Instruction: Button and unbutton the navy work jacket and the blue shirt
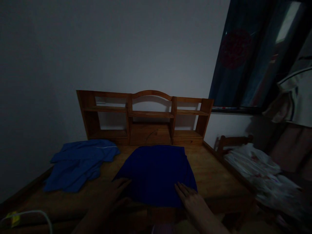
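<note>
We press our left hand point(113, 193) and right hand point(192, 198), fingers stretched flat and gripping nothing, on the near corners of the dark blue folded cloth point(156, 172), lower centre on the brown wooden desk point(212, 175), seemingly smoothing it; lifting would need fingers underneath.

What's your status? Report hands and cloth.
Left hand open, touching dark blue cloth. Right hand open on its near corner. Blue shirt lies apart, leftward.

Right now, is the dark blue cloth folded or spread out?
Folded: the cloth lies as a compact straight-edged rectangle on the desk.
</note>
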The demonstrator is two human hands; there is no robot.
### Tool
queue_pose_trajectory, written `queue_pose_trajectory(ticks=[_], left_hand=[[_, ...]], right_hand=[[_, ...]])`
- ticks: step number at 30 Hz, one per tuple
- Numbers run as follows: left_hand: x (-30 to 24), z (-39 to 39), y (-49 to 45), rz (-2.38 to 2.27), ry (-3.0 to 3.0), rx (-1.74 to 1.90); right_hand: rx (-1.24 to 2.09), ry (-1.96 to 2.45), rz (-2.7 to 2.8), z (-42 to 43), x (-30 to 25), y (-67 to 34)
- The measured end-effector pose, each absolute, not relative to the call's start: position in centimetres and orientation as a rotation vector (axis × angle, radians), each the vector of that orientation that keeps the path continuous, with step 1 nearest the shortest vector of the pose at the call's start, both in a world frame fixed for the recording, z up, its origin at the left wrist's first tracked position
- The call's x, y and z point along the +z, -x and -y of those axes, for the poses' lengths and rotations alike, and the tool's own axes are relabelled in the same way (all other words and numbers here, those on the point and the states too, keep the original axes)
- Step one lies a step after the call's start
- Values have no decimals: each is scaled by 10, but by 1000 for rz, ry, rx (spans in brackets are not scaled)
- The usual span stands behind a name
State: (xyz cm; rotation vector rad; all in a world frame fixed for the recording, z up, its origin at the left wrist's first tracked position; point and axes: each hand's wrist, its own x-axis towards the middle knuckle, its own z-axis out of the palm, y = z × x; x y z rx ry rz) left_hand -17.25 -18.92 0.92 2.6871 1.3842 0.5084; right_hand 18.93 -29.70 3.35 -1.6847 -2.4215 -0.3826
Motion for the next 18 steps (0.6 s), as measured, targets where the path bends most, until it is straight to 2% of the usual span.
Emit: queue_pose_trajectory(ticks=[3,6,9,12,14,16,18], left_hand=[[21,180,178,-1464,-2750,453],[55,176,181,-1588,-2756,589],[125,178,174,-1662,-2778,1052],[213,180,157,-1713,-2700,1652],[264,174,143,-1645,-2728,1846],[298,160,129,-1553,-2847,1828],[308,138,116,-1460,-3001,1669]], right_hand=[[-264,1762,2434,304,63,-189],[-107,1699,2354,317,109,-183],[109,1451,2074,328,162,-177],[546,1277,1686,334,210,-173],[856,1204,1456,333,232,-170],[1084,1145,1301,325,240,-167],[1188,1099,1218,311,232,-167]])
